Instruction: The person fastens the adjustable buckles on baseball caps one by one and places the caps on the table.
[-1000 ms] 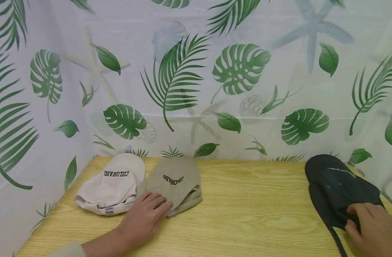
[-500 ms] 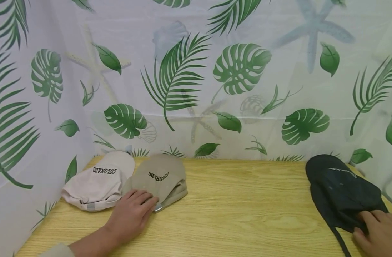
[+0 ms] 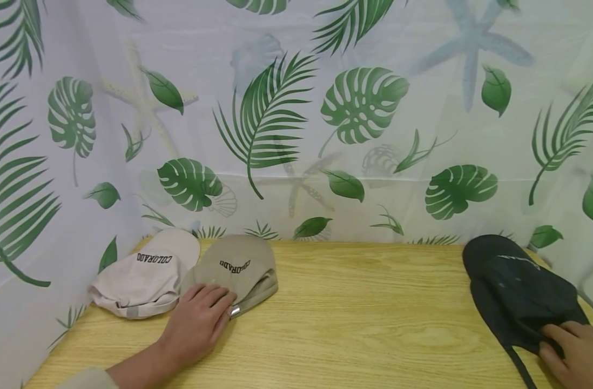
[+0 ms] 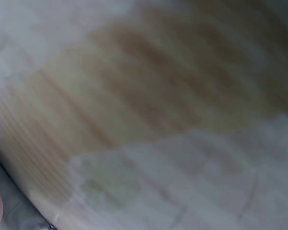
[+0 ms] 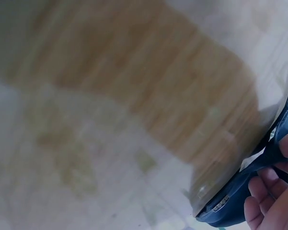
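Note:
On the left of the table, my left hand (image 3: pixel 195 319) holds the back edge of a khaki cap (image 3: pixel 243 251), fingers bent over the fabric and thumb hidden. The cap lies with its brim to the wall and a metal buckle by my fingers; its COLORADO lettering reads upside down. A pale cap (image 3: pixel 136 281) with the same lettering lies against its left side. At the far right, my right hand (image 3: pixel 578 351) grips the back of a dark navy cap (image 3: pixel 520 286) between thumb and fingers. The right wrist view shows those fingers curled at the dark cap's fabric (image 5: pixel 230 211).
The wooden table (image 3: pixel 364 313) reaches back to a white cloth (image 3: pixel 277 124) printed with leaves and starfish. The cloth also runs along both sides. A strap (image 3: pixel 519 367) from the dark cap hangs toward the table's front.
My left hand has moved left with the khaki cap, and the pale cap has shifted left with it. My right hand has moved slightly right and down at the dark cap's back.

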`<state>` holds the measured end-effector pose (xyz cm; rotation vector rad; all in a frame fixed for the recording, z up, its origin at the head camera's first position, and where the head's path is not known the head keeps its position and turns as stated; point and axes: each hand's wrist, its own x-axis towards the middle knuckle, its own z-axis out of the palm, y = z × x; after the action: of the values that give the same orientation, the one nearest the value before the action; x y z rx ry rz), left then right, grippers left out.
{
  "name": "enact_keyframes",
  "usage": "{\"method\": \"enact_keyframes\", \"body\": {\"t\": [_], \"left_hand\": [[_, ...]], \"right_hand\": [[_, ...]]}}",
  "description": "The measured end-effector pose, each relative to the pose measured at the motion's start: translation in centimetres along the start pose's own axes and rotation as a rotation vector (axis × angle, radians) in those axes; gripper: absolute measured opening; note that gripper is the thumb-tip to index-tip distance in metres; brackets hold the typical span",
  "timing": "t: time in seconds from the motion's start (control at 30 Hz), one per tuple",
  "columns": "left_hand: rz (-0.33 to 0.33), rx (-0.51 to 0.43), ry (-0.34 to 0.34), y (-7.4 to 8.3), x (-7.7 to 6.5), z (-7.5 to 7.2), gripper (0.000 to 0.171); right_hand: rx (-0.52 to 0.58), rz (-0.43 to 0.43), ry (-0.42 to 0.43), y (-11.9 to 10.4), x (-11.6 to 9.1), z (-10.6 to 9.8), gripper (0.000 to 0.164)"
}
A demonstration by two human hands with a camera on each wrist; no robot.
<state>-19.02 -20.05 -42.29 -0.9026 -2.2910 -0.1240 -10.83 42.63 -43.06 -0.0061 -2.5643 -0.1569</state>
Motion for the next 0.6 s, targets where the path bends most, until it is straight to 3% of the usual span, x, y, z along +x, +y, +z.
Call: {"method": "enact_keyframes", "body": {"t": [0.03, 0.13, 0.23, 0.47, 0.6], "left_hand": [[-0.004, -0.002, 0.003, 0.0, 0.0, 0.0, 0.027], [-0.014, -0.015, 0.01, 0.2, 0.1, -0.1, 0.028], [-0.012, -0.028, 0.004, 0.3, 0.3, 0.0, 0.029], [0.029, -0.037, 0.035, 0.7, 0.7, 0.2, 0.032], [0.041, -0.061, 0.047, 1.0, 1.0, 0.3, 0.035]], "right_hand": [[0.005, -0.011, 0.017, -0.1, 0.0, -0.1, 0.097], [0.02, -0.038, 0.063, -0.4, 0.1, -0.3, 0.098], [0.013, -0.034, 0.052, -0.7, 0.3, -0.6, 0.101], [0.023, -0.06, 0.016, -1.4, 0.3, -0.9, 0.097], [0.03, -0.094, 0.009, -1.7, 0.3, -1.0, 0.081]]}}
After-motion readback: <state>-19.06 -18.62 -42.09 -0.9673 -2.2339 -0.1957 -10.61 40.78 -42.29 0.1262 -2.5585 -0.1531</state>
